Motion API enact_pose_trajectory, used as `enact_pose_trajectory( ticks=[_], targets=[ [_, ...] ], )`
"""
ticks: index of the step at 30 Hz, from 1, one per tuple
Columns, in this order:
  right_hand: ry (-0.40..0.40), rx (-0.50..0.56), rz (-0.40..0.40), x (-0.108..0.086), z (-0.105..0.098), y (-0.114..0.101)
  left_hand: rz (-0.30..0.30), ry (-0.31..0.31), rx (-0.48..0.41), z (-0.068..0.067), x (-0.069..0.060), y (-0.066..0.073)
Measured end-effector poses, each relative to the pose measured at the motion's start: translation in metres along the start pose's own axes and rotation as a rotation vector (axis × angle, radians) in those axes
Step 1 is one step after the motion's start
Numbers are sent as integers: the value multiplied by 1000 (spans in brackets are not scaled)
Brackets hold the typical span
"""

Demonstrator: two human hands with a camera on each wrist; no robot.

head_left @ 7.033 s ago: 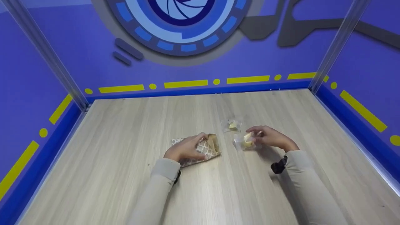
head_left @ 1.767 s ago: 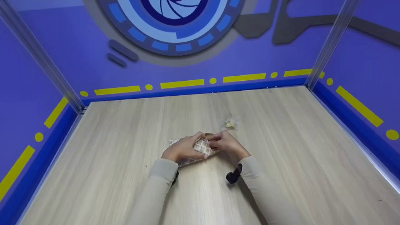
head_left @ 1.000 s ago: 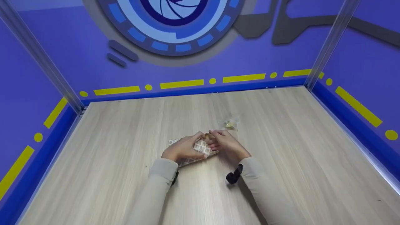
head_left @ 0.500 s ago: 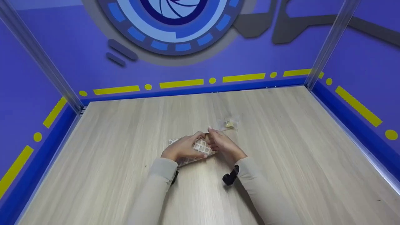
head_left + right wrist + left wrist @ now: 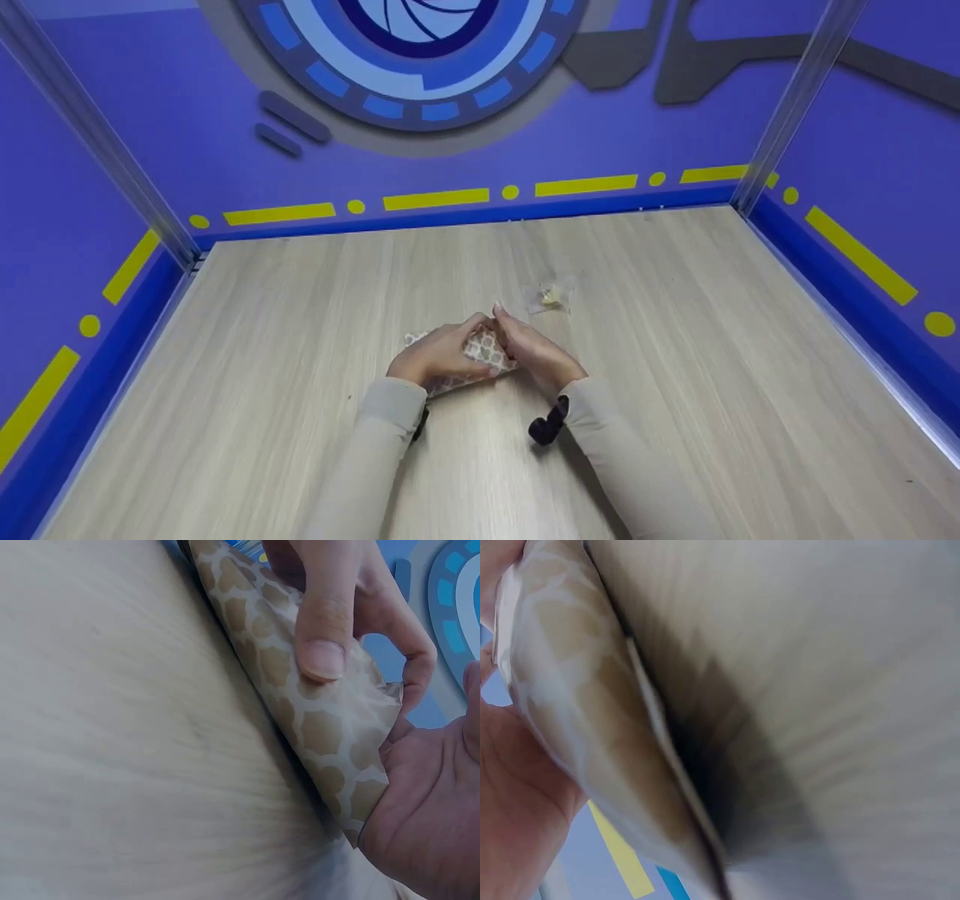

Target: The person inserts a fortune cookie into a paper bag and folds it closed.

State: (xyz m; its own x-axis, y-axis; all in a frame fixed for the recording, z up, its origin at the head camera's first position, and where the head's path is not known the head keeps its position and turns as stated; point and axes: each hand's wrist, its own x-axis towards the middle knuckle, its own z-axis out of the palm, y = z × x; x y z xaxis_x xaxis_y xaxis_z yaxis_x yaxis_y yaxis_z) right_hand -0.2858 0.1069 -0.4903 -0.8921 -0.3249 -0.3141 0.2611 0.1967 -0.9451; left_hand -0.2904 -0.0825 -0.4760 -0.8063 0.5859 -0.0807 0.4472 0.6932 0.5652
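A paper bag (image 5: 484,349) with a tan-and-white cell pattern lies slantwise on the table. My left hand (image 5: 442,351) grips it from above, thumb on the near side and fingers on the far side. In the right wrist view the left thumb presses on the bag's bulging upper face (image 5: 270,664). My right hand (image 5: 536,349) is at the bag's mouth, palm against the opening. Its thumb stands apart and straight, while the bag hides its other fingers. Behind the right hand, a clear packet (image 5: 551,296) with a small pale yellow piece inside lies flat.
The light wood table (image 5: 712,360) stretches around both hands. Blue printed walls (image 5: 450,180) close off its back and both sides. A black strap piece (image 5: 547,427) hangs below the right wrist.
Seven seconds ago my right hand held a second clear packet with a yellow piece; that packet is out of sight now. The right hand has moved left, to the bag's mouth, its palm turning inward.
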Motion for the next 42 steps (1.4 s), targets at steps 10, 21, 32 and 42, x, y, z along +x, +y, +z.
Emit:
enact_pose_trajectory(
  ticks=[10,21,32,42],
  targets=[
    [-5,14,-8,2,-10,2,30,8,-7,1,2,-3],
    [-17,-5,-64,-3,-24,-2,29,23,-12,0,2,-1],
    [-2,-98,-170,-7,-47,-6,4,14,8,0,2,-3],
    [220,-102,-247,-10,-70,-9,15,14,10,0,2,-3]
  ],
)
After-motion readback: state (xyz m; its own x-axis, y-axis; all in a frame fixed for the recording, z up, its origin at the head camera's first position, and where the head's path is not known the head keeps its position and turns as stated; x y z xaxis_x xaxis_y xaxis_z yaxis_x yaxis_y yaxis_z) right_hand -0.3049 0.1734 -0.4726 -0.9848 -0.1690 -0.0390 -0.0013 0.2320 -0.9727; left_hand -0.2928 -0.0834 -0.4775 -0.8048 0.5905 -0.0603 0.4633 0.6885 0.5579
